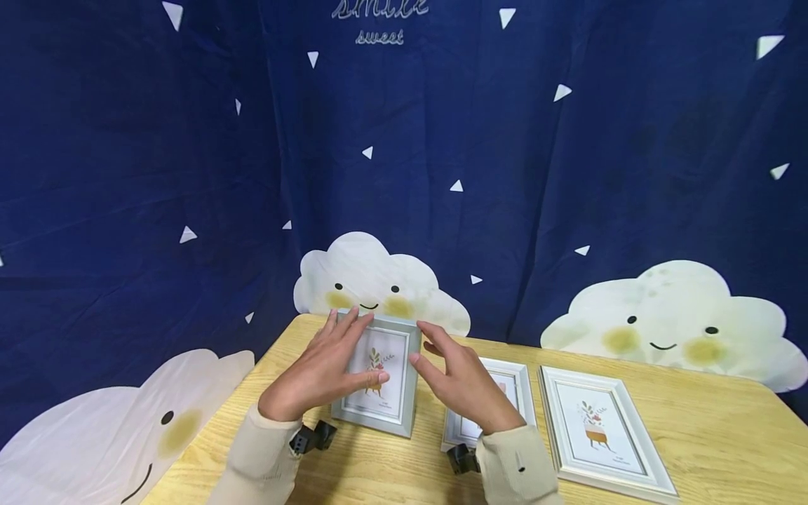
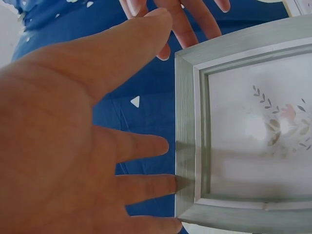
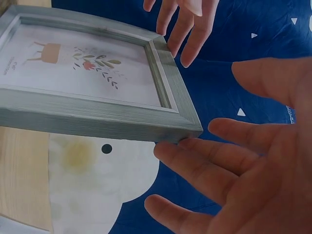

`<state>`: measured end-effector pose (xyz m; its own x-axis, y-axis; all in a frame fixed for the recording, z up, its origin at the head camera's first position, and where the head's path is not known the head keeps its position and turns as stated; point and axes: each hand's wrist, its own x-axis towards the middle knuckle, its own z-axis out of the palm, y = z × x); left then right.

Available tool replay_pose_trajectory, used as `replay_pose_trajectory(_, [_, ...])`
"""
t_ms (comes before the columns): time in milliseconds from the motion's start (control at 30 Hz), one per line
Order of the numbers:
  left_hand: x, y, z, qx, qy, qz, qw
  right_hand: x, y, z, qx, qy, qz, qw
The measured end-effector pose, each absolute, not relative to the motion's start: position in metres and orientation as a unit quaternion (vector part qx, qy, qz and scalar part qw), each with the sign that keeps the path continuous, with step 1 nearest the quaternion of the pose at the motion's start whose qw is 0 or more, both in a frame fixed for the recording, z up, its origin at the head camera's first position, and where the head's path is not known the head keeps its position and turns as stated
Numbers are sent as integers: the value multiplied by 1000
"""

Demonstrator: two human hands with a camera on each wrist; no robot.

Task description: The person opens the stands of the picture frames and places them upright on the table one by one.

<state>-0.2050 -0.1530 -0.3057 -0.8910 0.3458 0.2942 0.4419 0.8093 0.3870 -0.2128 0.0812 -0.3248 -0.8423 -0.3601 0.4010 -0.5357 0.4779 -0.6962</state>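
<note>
A grey-green picture frame stands upright on the wooden table, leaning slightly back, its plant print facing me. My left hand is spread at its upper left, the thumb crossing in front of the glass. In the left wrist view, straight fingertips of that hand reach the edge of the frame. On the other side, my right hand is beside the top right corner with loosely bent fingers. The right wrist view has fingertips of the right hand right at the frame's corner.
Two white picture frames lie on the table to the right: a smaller one, partly hidden by my right forearm, and a larger one with a similar print. Behind the table hangs a dark blue curtain with white clouds and triangles.
</note>
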Motion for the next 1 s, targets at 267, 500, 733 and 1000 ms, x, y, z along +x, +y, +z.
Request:
replay_pose_trajectory(267, [-204, -152, -306, -202, -951, -211, 100, -213, 81, -325, 259, -858, 434, 97])
replay_pose_trajectory(500, [-205, -153, -305, -194, -951, -222, 97, -213, 81, -326, 254, -861, 431, 96])
replay_pose_trajectory(733, [-207, -151, -304, -186, -947, -239, 106, -212, 82, -323, 251, -859, 437, 89])
replay_pose_trajectory(1000, [-205, -147, -301, -198, -931, -266, 153, -211, 90, -320, 248, -857, 444, 83])
